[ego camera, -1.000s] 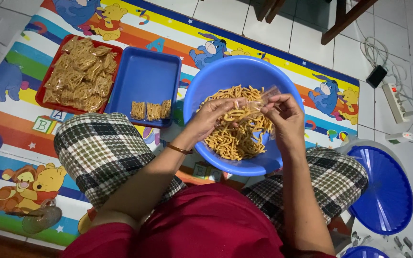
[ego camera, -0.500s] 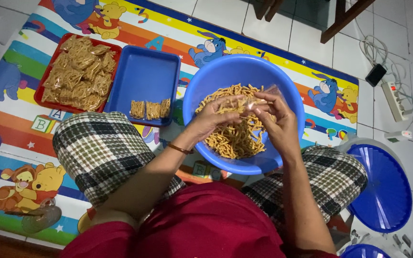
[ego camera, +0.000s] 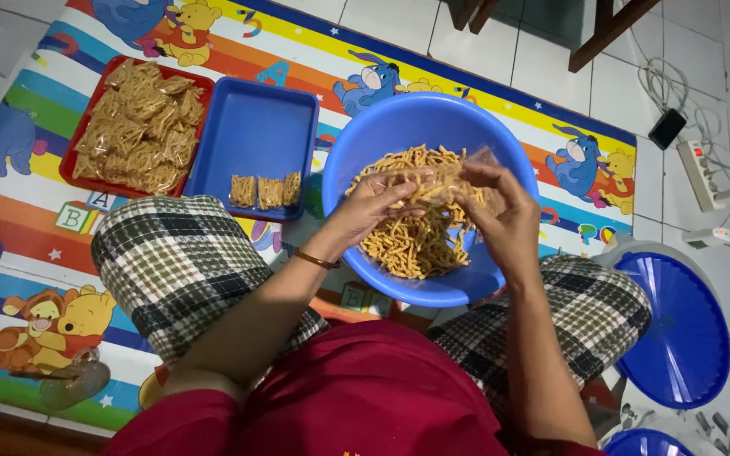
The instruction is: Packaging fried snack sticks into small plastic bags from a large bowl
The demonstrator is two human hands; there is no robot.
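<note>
Though glare blurs the clear bag (ego camera: pixel 458 173), left hand (ego camera: pixel 373 207) and right hand (ego camera: pixel 500 215) pinch it together over blue basin (ego camera: pixel 356 148) of snack sticks (ego camera: pixel 411 245).

blue lid (ego camera: pixel 645 442) cut off, chair legs (ego camera: pixel 608 29) cropped

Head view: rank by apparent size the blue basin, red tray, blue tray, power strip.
1. Blue basin, largest.
2. Red tray and blue tray look alike in size; no ranking between them.
3. Power strip, smallest by far.
Both hands hold a clear bag over the basin.
</note>
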